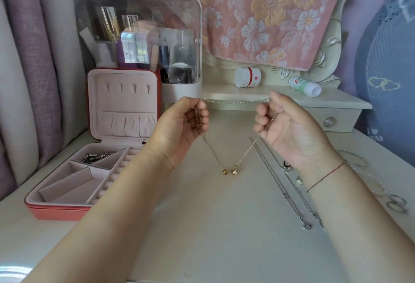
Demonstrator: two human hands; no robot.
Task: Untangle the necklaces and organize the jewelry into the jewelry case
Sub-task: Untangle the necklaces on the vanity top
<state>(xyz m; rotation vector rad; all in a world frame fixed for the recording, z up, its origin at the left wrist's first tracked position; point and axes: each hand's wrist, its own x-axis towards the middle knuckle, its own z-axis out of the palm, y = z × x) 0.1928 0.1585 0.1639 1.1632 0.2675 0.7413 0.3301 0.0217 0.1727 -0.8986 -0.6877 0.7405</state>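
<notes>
A thin gold necklace point(235, 101) is stretched level between my hands above the table. My left hand point(186, 125) pinches one side of it, my right hand point(285, 125) pinches the other. Both chain ends hang down in a V to two small gold beads point(229, 171) touching the tabletop. The pink jewelry case point(67, 209) lies open at the left, its lid upright, with a dark chain piece point(95, 157) in one back compartment. Two silver chains point(289, 183) lie straight on the table under my right wrist.
Rings point(397, 204), a clear beaded bracelet point(370, 179) and small earrings point(286, 165) lie at the right. A clear cosmetics organizer point(143, 35) stands behind the case. A white jar point(247, 77) and a tipped bottle point(304, 86) sit on the rear shelf with a drawer point(330, 122).
</notes>
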